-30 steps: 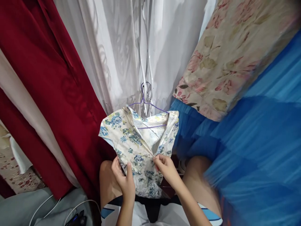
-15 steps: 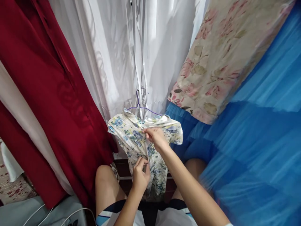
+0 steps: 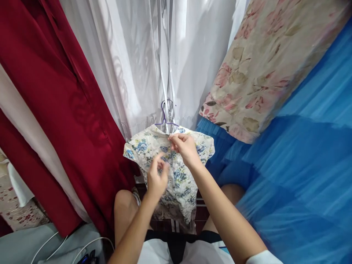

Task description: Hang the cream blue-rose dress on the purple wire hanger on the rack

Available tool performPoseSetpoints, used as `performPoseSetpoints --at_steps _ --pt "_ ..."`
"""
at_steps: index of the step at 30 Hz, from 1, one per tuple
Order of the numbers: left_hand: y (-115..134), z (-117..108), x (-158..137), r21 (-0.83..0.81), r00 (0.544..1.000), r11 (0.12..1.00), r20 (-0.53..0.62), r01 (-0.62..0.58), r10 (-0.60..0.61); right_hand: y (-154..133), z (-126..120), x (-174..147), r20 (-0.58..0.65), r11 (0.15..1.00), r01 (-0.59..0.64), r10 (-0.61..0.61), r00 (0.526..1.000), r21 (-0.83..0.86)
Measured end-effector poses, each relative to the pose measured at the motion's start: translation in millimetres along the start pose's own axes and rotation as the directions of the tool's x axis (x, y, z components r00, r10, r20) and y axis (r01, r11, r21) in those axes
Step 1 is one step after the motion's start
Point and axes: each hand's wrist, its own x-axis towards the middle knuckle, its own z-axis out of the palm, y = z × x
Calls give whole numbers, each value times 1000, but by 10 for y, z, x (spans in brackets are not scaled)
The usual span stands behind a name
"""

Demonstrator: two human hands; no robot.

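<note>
A small white dress with blue flowers (image 3: 180, 174) hangs from a purple hanger (image 3: 164, 116) in front of me. My right hand (image 3: 184, 146) is closed in a pinch at the middle of its neckline, where the centre seam meets the top edge. Any small fastener under those fingertips is hidden. My left hand (image 3: 158, 176) is over the front of the dress, left of the seam. Its fingers are curved and apart, slightly blurred, with nothing visible between them.
White rails (image 3: 170, 73) rise behind the hanger against white curtains (image 3: 132, 55). Red cloth (image 3: 74, 110) hangs on the left. A pink-flowered cloth (image 3: 242, 95) and blue ruffled tulle (image 3: 297, 176) hang on the right. White cables (image 3: 93, 240) lie on grey fabric at lower left.
My right hand has risen from the chest of the dress to its neckline. My left hand has let go of the lower seam and moved up and left. The dress front now lies flatter.
</note>
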Motion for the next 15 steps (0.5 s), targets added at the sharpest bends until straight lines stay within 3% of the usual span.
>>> performPoseSetpoints --at_steps 2,4,7,9,12,15 --pt "90 -162 523 34 994 993 -1 -112 112 22 17 -37 20 999 26 -25 999 -34" --pt "137 -244 916 110 962 960 126 -256 242 59 34 -42 34 997 59 -57 998 -58" --pt "155 -255 1181 191 896 886 236 -421 375 160 45 -22 18 988 101 -99 995 -119" --pt "161 -249 1217 224 880 859 246 -461 407 265 48 -17 -9 980 115 -118 993 -164" --pt "139 -325 1282 245 905 871 131 -426 405 462 55 -45 -9 961 106 -112 994 -256" --pt "-46 -551 1484 187 942 946 -161 -265 296 636 49 -110 50 947 47 -33 998 -318"
